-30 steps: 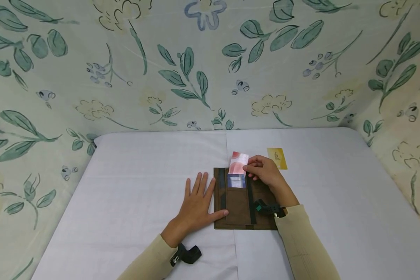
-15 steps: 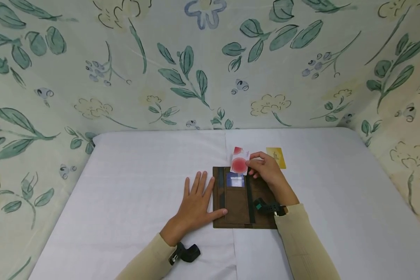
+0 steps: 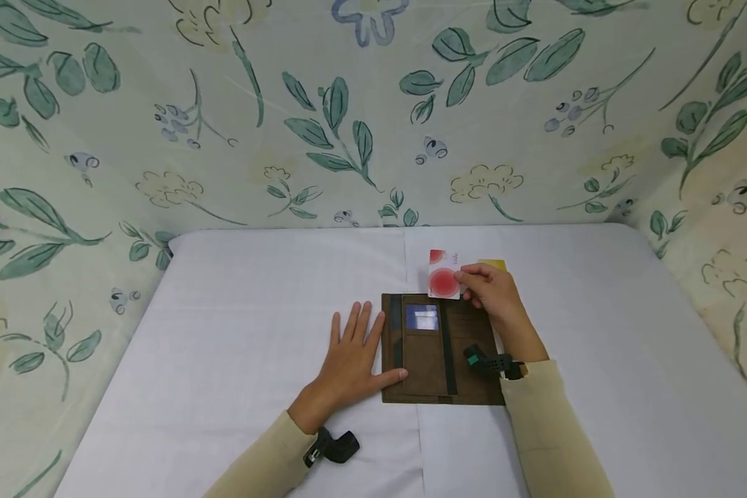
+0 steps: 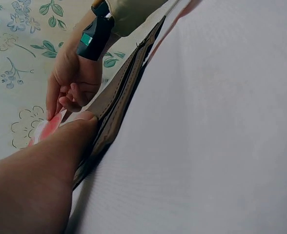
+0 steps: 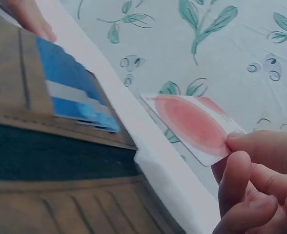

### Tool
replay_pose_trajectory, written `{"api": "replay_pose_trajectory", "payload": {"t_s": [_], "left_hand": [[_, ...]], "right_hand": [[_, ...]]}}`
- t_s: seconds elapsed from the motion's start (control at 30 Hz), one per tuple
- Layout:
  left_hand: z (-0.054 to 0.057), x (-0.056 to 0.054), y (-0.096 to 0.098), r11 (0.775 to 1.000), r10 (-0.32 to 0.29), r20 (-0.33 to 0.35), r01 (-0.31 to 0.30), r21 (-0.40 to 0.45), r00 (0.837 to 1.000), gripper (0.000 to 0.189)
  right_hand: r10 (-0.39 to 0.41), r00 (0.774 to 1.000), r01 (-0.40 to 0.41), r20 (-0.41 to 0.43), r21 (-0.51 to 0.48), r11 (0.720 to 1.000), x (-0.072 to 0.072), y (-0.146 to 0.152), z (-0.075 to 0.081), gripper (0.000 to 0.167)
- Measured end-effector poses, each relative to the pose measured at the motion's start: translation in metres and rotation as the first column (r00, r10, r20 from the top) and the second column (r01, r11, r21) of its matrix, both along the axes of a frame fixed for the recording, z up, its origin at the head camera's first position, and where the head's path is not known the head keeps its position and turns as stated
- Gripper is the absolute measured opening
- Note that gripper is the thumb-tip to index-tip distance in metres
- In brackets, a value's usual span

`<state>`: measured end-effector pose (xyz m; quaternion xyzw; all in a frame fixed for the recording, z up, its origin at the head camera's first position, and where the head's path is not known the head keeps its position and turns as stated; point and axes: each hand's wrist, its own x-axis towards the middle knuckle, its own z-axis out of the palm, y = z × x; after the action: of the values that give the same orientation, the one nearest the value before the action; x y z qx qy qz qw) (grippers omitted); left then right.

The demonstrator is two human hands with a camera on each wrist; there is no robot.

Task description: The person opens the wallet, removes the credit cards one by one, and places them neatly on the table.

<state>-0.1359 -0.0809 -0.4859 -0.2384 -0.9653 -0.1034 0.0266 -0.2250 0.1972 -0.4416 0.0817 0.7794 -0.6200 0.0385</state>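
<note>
A brown wallet (image 3: pixel 423 363) lies opened flat on the white-covered table, its dark elastic bands running lengthwise. Blue cards (image 5: pixel 75 85) sit in a pocket at its far end. My right hand (image 3: pixel 494 294) pinches a white and red card (image 3: pixel 443 277) between thumb and fingers, beyond the wallet's far edge. In the right wrist view the card (image 5: pixel 192 124) is tilted, clear of the pocket. My left hand (image 3: pixel 348 366) lies flat with fingers spread, its thumb resting on the wallet's left edge. A yellow card (image 3: pixel 493 264) lies behind the right hand, mostly hidden by it.
The white cloth (image 3: pixel 249 311) covers the table, with a seam down its middle. Behind and at both sides hangs a floral curtain (image 3: pixel 224 159). A black camera band (image 3: pixel 494 361) sits on the right wrist, above the wallet.
The right hand has drawn the white and red card up out of the wallet's pocket and moved it right and away, partly covering the yellow card. The left hand has stayed put.
</note>
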Motion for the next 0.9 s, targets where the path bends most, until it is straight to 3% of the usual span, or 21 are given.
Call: {"api": "replay_pose_trajectory", "payload": {"t_s": [0.3, 0.53, 0.9], "left_hand": [[0.003, -0.002, 0.002, 1.0, -0.001, 0.006, 0.001, -0.004, 1.0, 0.107], [0.003, -0.002, 0.001, 1.0, -0.012, -0.013, 0.012, 0.008, 1.0, 0.106], [0.001, -0.002, 0.0, 1.0, -0.011, -0.032, 0.012, 0.027, 0.999, 0.106]], "right_hand": [[-0.179, 0.984, 0.18, 0.01, -0.017, 0.984, 0.001, 0.034, 0.015, 0.042], [-0.334, 0.941, 0.334, 0.056, -0.002, 0.942, 0.004, 0.058, 0.014, 0.04], [-0.449, 0.884, 0.46, 0.13, -0.075, 0.885, 0.007, 0.084, 0.013, 0.042]]}}
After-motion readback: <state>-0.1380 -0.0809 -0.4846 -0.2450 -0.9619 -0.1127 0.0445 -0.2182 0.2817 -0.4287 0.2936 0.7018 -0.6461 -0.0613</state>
